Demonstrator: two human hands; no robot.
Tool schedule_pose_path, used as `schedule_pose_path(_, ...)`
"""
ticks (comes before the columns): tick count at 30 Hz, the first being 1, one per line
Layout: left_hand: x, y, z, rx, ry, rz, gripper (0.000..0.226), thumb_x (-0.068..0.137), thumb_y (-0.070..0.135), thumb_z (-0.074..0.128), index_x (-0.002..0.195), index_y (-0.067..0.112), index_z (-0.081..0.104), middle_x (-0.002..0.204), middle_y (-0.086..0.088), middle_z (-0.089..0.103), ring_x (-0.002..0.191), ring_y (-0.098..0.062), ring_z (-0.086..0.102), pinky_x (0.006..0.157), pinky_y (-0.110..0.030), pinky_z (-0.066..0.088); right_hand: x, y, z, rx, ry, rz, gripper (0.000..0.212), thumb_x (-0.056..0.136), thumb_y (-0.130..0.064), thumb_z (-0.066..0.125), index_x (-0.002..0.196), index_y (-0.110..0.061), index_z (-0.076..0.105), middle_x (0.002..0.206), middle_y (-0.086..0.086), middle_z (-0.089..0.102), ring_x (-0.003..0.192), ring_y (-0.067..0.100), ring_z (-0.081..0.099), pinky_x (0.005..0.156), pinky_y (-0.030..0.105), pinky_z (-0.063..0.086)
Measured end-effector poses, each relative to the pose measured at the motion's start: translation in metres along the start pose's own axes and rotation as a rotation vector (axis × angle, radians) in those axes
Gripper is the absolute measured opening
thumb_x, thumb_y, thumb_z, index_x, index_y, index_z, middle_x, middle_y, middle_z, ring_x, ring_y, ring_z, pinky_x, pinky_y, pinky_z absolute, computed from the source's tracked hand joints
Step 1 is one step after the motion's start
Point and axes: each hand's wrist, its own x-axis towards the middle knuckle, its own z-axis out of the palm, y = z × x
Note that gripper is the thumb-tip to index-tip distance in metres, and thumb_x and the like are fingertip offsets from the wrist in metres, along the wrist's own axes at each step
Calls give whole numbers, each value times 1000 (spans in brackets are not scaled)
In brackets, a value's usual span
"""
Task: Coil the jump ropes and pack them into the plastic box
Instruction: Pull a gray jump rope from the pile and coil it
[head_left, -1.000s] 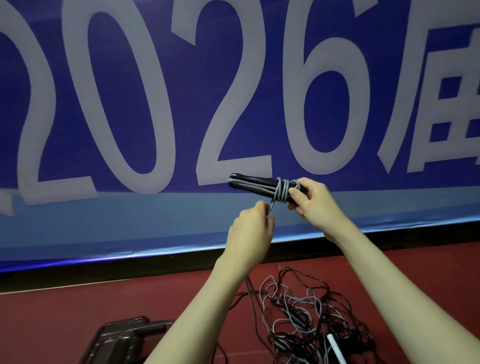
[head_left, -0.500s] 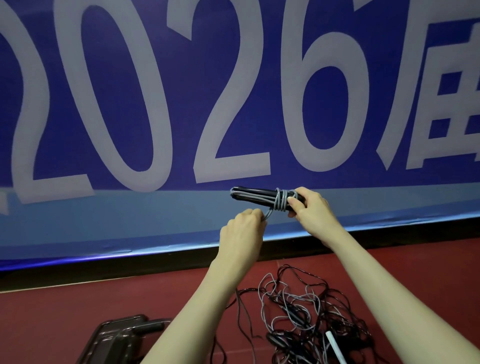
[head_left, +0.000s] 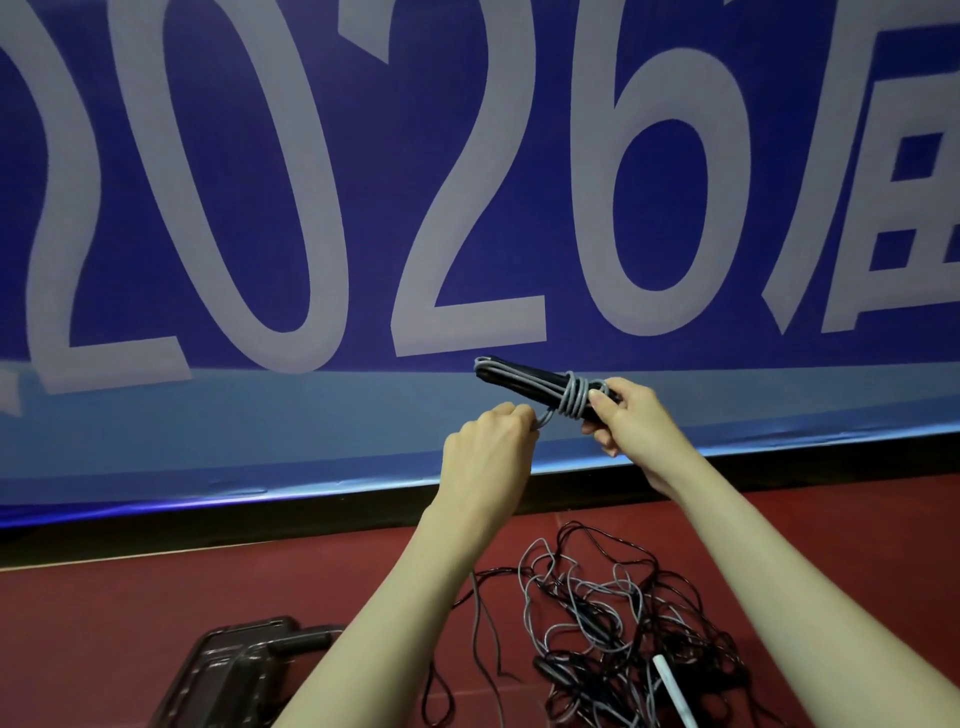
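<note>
A grey jump rope (head_left: 524, 382) with dark handles is folded into a bundle, with several turns of cord wound round its right part. My right hand (head_left: 626, 415) grips the bundle at that end and holds it up in front of the blue banner. My left hand (head_left: 493, 441) is a fist just below and to the left, pinching the free end of the grey cord. A tangle of black and grey ropes (head_left: 613, 623) lies on the red floor below my arms. The dark plastic box (head_left: 228, 670) sits at the lower left, partly hidden by my left forearm.
A large blue banner (head_left: 363, 208) with white "2026" lettering fills the view ahead, ending at a black strip above the red floor (head_left: 104, 613). A white handle (head_left: 675, 691) pokes out of the tangle at the bottom right.
The bundle tilted, its left tip rising a little. My left hand shifted slightly left, still pulling the cord end taut. The wraps look tighter.
</note>
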Motion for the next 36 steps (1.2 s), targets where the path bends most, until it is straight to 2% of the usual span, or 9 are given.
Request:
schedule_pose_path(5, 1, -1, -1, -22, 18, 21, 23, 102, 22, 42, 101, 11, 63, 95, -6, 61, 82, -34, 60, 59, -31, 37, -4, -2, 1, -179, 16, -115, 16, 101, -21, 46, 102, -12, 59, 77, 5, 65, 60, 14, 50, 60, 32, 41)
schedule_pose_path(9, 3, -3, -7, -27, 41, 22, 25, 101, 27, 43, 106, 16, 65, 102, -1, 62, 89, -31, 60, 61, -31, 39, -8, -10, 0, -323, -7, -193, 12, 101, -23, 46, 102, -16, 57, 89, 7, 65, 80, 17, 64, 67, 33, 46)
schedule_pose_path(13, 3, -7, -11, -25, 52, 20, 21, 99, 30, 49, 106, 21, 66, 102, 3, 64, 90, -27, 60, 60, -30, 36, -13, -18, -7, -446, -127, -207, 16, 101, -25, 45, 101, -12, 56, 87, 13, 66, 66, 16, 54, 60, 31, 40)
schedule_pose_path(16, 4, -10, -16, -60, 56, 11, 18, 96, 33, 54, 101, 20, 66, 96, 3, 64, 85, -26, 59, 59, -31, 39, -16, -23, -12, -486, -222, -230, 14, 101, -25, 47, 99, -16, 56, 80, 2, 64, 59, -3, 55, 56, 22, 37)
schedule_pose_path(19, 4, -14, -24, -153, 49, 14, 15, 88, 33, 64, 92, 20, 66, 90, 6, 65, 83, -22, 59, 64, -35, 47, -16, -28, -18, -522, -325, -247, 13, 99, -27, 50, 91, -19, 57, 70, -2, 64, 52, 2, 49, 56, 23, 37)
schedule_pose_path(24, 5, -26, -33, -409, -47, 19, 25, 70, 33, 82, 83, 16, 69, 78, 7, 63, 73, -14, 54, 63, -33, 46, -22, -44, -31, -514, -504, -233, 19, 98, -25, 54, 86, -12, 61, 62, 1, 60, 52, 7, 46, 54, 23, 37)
schedule_pose_path(27, 6, -31, -35, -456, -147, 108, 31, 64, 34, 85, 85, 16, 73, 74, 10, 55, 69, -4, 49, 62, -21, 38, -27, -53, -33, -578, -582, -257, 21, 97, -27, 55, 86, -11, 62, 61, 1, 60, 54, 11, 48, 57, 29, 39)
schedule_pose_path(31, 2, -34, -45, -568, -327, 169, 28, 64, 29, 86, 87, 15, 75, 71, 12, 56, 65, -1, 49, 60, -11, 34, -37, -68, -32, -618, -704, -285, 18, 97, -27, 56, 88, -14, 63, 77, 16, 66, 61, 16, 56, 62, 37, 46)
schedule_pose_path(36, -3, -39, -61, -800, -466, 112, 16, 71, 21, 82, 73, 12, 69, 66, 8, 62, 62, -4, 51, 61, -16, 38, -46, -78, -38, -376, -778, -242, 23, 99, -24, 55, 94, -3, 63, 77, 11, 57, 61, 12, 53, 54, 22, 40)
